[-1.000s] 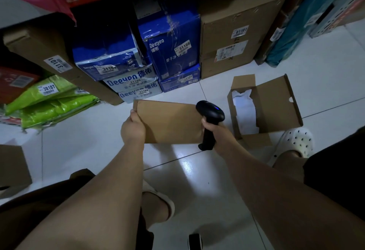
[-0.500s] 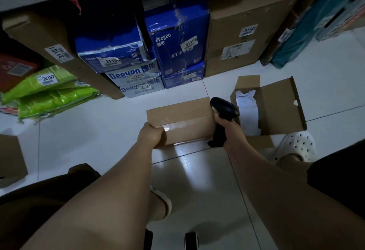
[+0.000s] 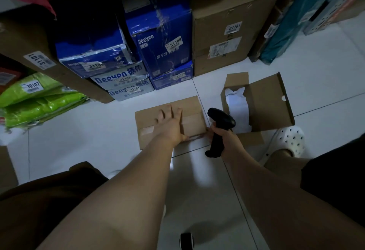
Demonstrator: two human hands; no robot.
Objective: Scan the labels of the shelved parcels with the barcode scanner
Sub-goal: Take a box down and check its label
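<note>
- The left hand [image 3: 171, 126] lies flat, fingers straight and spread, on top of a small brown parcel [image 3: 193, 111] that sits on the white tiled floor [image 3: 98, 131].
- Strips of clear tape run across the top of that parcel; no label shows on the face in view.
- The right hand [image 3: 222, 138] has its grip closed round the handle of the black barcode scanner [image 3: 221, 119], held upright just right of the parcel, head pointing far and left.
- Right of the scanner lies an open cardboard box [image 3: 270, 101], lid folded back, white paper inside.
- A foot in a white perforated clog [image 3: 292, 137] stands at the near right corner of that box.
- Along the far side, under a shelf, stand the shelved parcels: blue Deeyeo cartons [image 3: 164, 38] with labels 31106 and 31108, paler ones labelled 31105 and 31104, and a big brown carton [image 3: 223, 12] on the right labelled 01101.
- On the far left lie green bags [image 3: 39, 101], one labelled 30107.
</note>
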